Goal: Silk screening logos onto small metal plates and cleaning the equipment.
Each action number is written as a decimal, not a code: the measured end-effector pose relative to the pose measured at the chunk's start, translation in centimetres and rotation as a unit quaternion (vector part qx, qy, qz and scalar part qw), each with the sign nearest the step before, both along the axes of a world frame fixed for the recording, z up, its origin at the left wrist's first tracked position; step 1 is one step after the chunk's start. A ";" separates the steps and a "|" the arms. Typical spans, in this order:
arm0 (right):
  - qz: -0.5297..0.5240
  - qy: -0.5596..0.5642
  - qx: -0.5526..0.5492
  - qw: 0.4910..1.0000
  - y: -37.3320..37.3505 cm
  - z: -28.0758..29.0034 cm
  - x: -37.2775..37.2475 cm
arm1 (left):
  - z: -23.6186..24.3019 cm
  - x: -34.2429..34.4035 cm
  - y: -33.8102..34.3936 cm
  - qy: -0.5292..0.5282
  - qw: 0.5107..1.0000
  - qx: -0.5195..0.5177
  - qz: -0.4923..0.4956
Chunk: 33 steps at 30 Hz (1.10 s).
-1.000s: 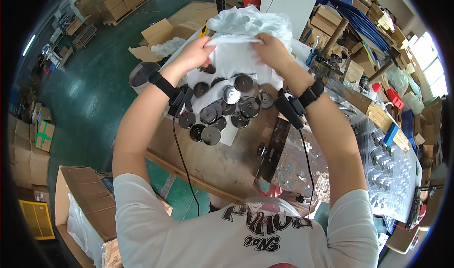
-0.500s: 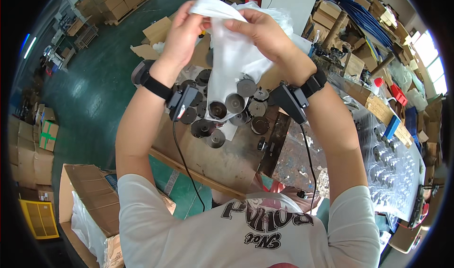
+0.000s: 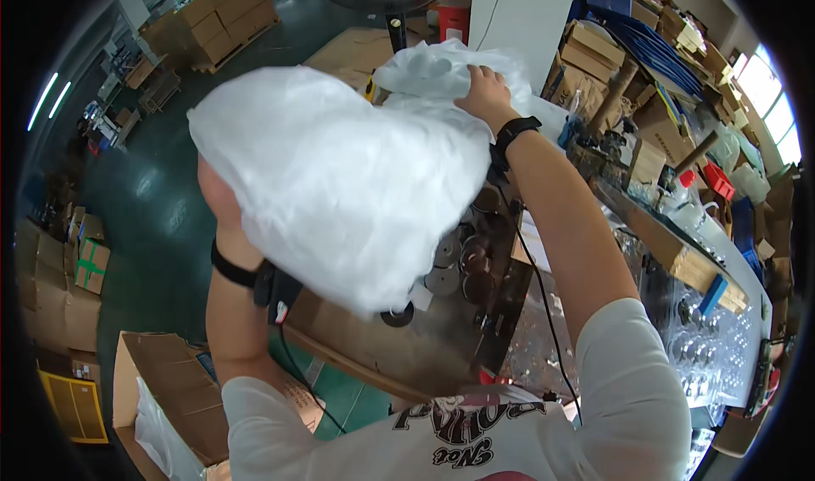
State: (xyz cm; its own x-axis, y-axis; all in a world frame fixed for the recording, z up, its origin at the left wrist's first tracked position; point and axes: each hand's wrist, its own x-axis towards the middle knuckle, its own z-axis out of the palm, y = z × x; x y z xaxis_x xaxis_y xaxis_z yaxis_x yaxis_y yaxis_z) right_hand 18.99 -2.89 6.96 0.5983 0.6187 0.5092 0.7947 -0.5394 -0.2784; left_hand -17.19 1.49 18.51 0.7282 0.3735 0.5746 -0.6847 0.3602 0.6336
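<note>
Head view gives me a billowing white film (image 3: 340, 184) raised over the left part of the bench (image 3: 416, 349), blocking much of what lies beneath. I can't tell from its outline whether it is a bag or a flat sheet. It bulges roundly, so I judge it thin enough to catch air.

Only a side of the left hand (image 3: 219, 194) shows past the film's left edge; its fingers are hidden behind, so I can't say whether they grip. Since nothing else visibly carries that side, I take this hand to be bearing the film. Its forearm rises steeply from the lower edge, a dark strap (image 3: 233, 267) round it.

My right side reads more easily. That arm stretches far forward and inward, and the right hand (image 3: 489, 97) lies back-up at the far end, fingers parted and thumb held apart from them, closed on nothing that I can see. It appears to touch the pile of plastic (image 3: 429, 69) there, perhaps to steady it.

Dark discs (image 3: 442, 281) show just beyond the film's lower right edge, loosely grouped on the wood below both hands; I'd guess they sit there for easy reach. A black cable (image 3: 536, 269) trails beside the right forearm, slack enough, I judge, for this long reach.
</note>
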 end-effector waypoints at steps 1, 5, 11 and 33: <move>-0.021 -0.051 -0.017 0.998 -0.2 -0.1 0.2 | -0.5 -0.6 0.5 0.036 0.998 -0.018 -0.046; -0.047 0.083 -0.184 0.978 -0.1 0.7 1.9 | -4.8 1.0 0.7 0.214 0.964 -0.059 0.147; -0.022 0.045 -0.186 0.981 -0.1 -0.4 2.1 | -9.1 4.1 0.9 0.337 0.927 -0.001 0.166; 0.434 -0.038 -0.246 0.866 -12.4 1.7 -12.5 | -13.2 7.5 2.2 0.257 0.668 0.674 0.183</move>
State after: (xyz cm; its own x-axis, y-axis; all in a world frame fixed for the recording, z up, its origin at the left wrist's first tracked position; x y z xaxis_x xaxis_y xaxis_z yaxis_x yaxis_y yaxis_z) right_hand 6.47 -15.28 8.63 -0.2253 0.9714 0.0748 0.9659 0.2328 -0.1135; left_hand -9.67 3.71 5.28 0.9604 -0.0244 0.2776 -0.1382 -0.9067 0.3984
